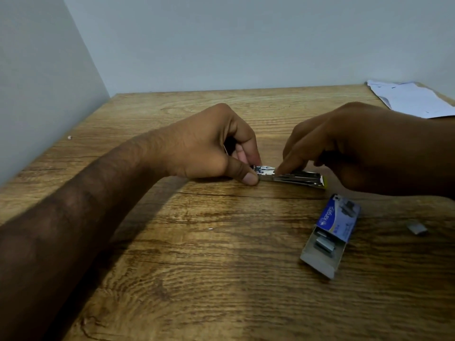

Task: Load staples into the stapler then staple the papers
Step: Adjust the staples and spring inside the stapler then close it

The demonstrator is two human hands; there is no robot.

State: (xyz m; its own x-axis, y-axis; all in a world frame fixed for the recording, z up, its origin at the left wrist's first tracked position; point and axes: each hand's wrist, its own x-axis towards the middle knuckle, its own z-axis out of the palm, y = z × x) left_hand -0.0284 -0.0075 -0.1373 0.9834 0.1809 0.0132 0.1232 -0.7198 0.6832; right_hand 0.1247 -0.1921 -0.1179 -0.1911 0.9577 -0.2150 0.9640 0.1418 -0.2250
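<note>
Metal stapler [293, 177] lies lengthwise left to right on the surface [197, 267], left hand [209, 146] pinching its left end, right hand [349, 146] fingertip pressing into the open channel.

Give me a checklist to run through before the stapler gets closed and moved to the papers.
1. Stapler steady on the table: ok, left hand pinches one end.
2. Staples seated in the channel: cannot tell, right hand fingertip covers it.
3. Staple box within reach: ok, open with strips showing.
4. Loose strip clear of the work: ok, lying apart at right.
5. Papers ready: ok, at the far right corner, untouched.
6. Stapler closed: not ok, the metal track is exposed.
</note>
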